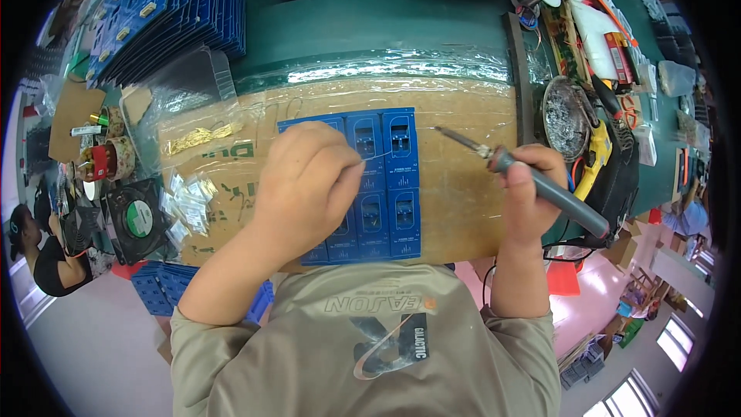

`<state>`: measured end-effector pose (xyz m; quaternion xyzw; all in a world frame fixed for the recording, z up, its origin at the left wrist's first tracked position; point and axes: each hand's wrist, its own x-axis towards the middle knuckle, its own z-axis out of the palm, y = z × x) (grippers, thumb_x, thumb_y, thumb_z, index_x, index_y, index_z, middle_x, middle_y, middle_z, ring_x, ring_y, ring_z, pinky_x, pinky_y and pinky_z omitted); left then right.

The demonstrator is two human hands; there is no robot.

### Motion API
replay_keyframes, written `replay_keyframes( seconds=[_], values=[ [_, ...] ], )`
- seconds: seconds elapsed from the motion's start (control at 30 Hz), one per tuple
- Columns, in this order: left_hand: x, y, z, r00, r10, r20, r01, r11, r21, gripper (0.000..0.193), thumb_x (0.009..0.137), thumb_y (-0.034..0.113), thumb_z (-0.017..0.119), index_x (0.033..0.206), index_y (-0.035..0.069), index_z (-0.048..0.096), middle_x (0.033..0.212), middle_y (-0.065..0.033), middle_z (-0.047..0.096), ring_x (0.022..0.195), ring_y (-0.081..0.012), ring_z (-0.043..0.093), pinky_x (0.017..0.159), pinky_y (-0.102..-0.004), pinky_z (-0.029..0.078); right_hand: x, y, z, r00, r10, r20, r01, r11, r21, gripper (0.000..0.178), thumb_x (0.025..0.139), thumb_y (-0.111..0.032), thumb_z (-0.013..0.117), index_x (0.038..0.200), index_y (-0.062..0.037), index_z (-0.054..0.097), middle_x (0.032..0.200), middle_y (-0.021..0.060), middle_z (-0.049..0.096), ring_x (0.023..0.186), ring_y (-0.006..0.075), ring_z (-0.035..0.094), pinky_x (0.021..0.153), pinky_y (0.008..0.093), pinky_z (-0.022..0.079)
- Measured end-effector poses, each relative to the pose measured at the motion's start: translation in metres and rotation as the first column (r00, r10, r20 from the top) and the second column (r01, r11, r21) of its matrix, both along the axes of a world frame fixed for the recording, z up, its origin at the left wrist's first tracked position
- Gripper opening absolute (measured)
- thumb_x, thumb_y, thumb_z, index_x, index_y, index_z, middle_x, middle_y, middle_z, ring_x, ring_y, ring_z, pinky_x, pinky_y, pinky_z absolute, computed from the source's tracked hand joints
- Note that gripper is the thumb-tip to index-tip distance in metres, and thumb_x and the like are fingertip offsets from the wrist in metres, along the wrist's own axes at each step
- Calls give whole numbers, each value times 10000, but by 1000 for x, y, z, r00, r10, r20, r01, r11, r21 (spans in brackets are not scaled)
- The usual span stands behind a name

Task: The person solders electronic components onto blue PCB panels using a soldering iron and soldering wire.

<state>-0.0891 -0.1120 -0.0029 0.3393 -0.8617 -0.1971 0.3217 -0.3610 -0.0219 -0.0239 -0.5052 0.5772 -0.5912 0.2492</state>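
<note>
A panel of blue circuit boards [403, 177] lies on the brown cardboard in front of me. My left hand [305, 177] is closed over the panel's left part and hides some of it. From its pinched fingers a thin solder wire [377, 157] reaches right, across the upper boards. To the right of the panel, my right hand [532, 193] is wrapped around the grey handle of a soldering iron [575, 210]. The iron's tip points up and left, apart from both the boards and the wire.
Stacks of blue boards [220, 11] stand at the far left and back. On the left lie a yellow bundle [202, 137], small clear packets [189, 205] and a black fan [139, 218]. A round metal tin [567, 120] and yellow-handled tool [596, 158] sit right. Another person [54, 259] is far left.
</note>
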Motion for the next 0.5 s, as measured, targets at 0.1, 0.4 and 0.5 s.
replay_keyframes(
  seconds=[0.1,0.4,0.5],
  values=[
    [-5,-2,-10,1000,-13,15,13,999,-40,211,761,32,759,938,66,650,989,-96,644,953,-327,630,850,-432,497,4,0,-10,1000,27,6,-28,998,60,221,889,-99,763,1017,10,619,866,114,702,784,164,693,734,295,555],
    [-19,-10,-21,1000,-11,29,12,999,-47,210,759,11,762,939,52,663,980,-113,653,946,-338,634,824,-430,498,8,0,-26,979,93,-179,-98,995,-21,239,812,-72,803,983,-28,642,862,122,693,715,222,673,646,318,540],
    [-19,-12,-23,999,2,46,0,999,-36,205,768,19,761,946,57,668,984,-110,652,940,-329,626,821,-420,485,8,0,-26,982,123,-144,-126,992,-17,240,806,-80,801,976,-34,639,841,121,690,699,234,667,630,326,535]
  ],
)
